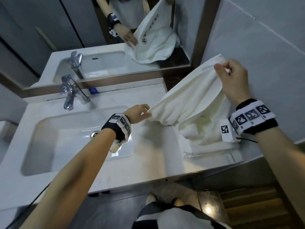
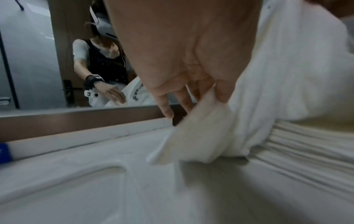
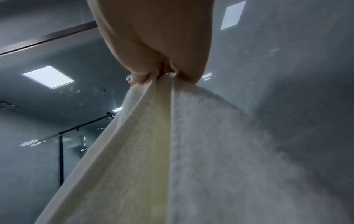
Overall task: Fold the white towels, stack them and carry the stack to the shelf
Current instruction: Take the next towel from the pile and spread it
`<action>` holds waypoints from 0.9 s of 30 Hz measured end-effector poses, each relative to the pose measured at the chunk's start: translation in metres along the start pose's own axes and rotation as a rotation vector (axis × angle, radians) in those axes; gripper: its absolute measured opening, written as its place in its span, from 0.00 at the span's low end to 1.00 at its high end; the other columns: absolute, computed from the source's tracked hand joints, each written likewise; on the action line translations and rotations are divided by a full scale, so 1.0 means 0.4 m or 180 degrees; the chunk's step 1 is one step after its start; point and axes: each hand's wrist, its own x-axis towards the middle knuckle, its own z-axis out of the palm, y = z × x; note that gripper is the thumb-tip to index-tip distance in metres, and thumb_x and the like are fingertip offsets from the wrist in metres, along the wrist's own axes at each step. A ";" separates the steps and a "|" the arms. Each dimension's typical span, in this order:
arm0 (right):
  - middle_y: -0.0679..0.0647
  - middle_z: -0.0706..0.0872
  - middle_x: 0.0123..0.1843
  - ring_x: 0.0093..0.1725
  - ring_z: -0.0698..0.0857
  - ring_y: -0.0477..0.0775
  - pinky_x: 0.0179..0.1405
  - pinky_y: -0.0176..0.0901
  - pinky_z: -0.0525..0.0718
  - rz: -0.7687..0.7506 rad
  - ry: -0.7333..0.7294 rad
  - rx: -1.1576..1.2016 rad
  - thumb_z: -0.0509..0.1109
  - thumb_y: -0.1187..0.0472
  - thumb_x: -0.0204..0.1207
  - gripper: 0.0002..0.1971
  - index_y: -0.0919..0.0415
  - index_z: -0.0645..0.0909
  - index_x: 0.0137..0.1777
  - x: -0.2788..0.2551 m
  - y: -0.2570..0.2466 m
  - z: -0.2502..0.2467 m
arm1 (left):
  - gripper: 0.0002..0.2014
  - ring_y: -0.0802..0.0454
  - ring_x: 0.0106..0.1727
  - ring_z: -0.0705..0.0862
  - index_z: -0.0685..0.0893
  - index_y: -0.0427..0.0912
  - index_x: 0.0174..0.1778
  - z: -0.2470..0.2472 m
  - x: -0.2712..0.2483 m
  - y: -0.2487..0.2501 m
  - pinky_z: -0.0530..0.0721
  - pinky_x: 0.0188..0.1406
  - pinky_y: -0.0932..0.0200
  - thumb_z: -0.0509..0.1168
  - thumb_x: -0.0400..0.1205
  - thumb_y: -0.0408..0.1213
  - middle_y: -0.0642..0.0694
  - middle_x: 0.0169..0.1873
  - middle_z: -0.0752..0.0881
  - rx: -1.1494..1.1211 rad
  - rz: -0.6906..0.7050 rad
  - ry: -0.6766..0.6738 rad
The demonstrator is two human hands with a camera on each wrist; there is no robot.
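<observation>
A white towel [image 1: 186,100] hangs stretched between my two hands above the right end of the counter. My left hand [image 1: 140,112] pinches its lower left corner just above the countertop; the left wrist view shows that corner of the towel [image 2: 206,136] held between thumb and fingers of the left hand [image 2: 191,78]. My right hand [image 1: 231,75] pinches the upper corner, raised near the wall; the right wrist view shows the towel [image 3: 172,151] hanging down from the right hand [image 3: 162,72]. Under it lies a stack of folded white towels [image 1: 209,146] on the counter.
A white countertop [image 1: 148,162] holds a sunken sink [image 1: 66,138] with a chrome tap [image 1: 71,93] on the left. A mirror [image 1: 99,30] stands behind. A tiled wall [image 1: 264,30] bounds the right side. The stack shows as ribbed folds [image 2: 306,144] in the left wrist view.
</observation>
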 end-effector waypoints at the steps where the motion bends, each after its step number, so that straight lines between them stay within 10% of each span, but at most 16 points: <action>1: 0.40 0.73 0.31 0.27 0.72 0.30 0.31 0.23 0.68 -0.0036 -0.0070 0.0024 0.66 0.54 0.79 0.12 0.53 0.72 0.34 0.006 -0.005 0.003 | 0.15 0.41 0.54 0.83 0.86 0.31 0.55 0.017 -0.009 -0.009 0.76 0.53 0.54 0.59 0.86 0.38 0.40 0.62 0.81 0.0007 -0.0034 0.0049; 9: 0.42 0.75 0.34 0.32 0.72 0.35 0.35 0.25 0.69 -0.0222 -0.1074 0.0262 0.64 0.59 0.82 0.11 0.50 0.74 0.37 -0.017 -0.011 0.008 | 0.12 0.39 0.73 0.66 0.87 0.35 0.50 0.072 0.009 0.015 0.73 0.63 0.52 0.71 0.76 0.40 0.42 0.72 0.71 0.0160 -0.0176 0.0849; 16: 0.32 0.80 0.31 0.34 0.75 0.29 0.39 0.22 0.71 -0.0193 -0.1624 0.0495 0.63 0.64 0.81 0.12 0.51 0.75 0.36 -0.074 -0.010 -0.064 | 0.14 0.40 0.83 0.48 0.84 0.40 0.52 0.051 0.108 0.059 0.66 0.76 0.42 0.71 0.70 0.31 0.47 0.83 0.53 0.0264 0.0010 0.0237; 21: 0.37 0.80 0.31 0.34 0.75 0.31 0.38 0.24 0.71 0.0018 -0.1439 0.0468 0.63 0.65 0.81 0.12 0.52 0.76 0.36 -0.111 0.024 -0.117 | 0.15 0.40 0.73 0.69 0.81 0.39 0.51 0.044 0.155 0.088 0.70 0.64 0.55 0.70 0.68 0.27 0.41 0.68 0.76 -0.0284 -0.0027 0.0035; 27: 0.48 0.77 0.30 0.31 0.73 0.44 0.32 0.40 0.70 0.0605 -0.0138 -0.0042 0.69 0.52 0.77 0.14 0.52 0.73 0.31 -0.130 0.096 -0.132 | 0.13 0.50 0.52 0.79 0.86 0.42 0.55 0.015 0.144 0.092 0.74 0.55 0.59 0.72 0.74 0.35 0.44 0.52 0.85 -0.0803 -0.0061 0.0024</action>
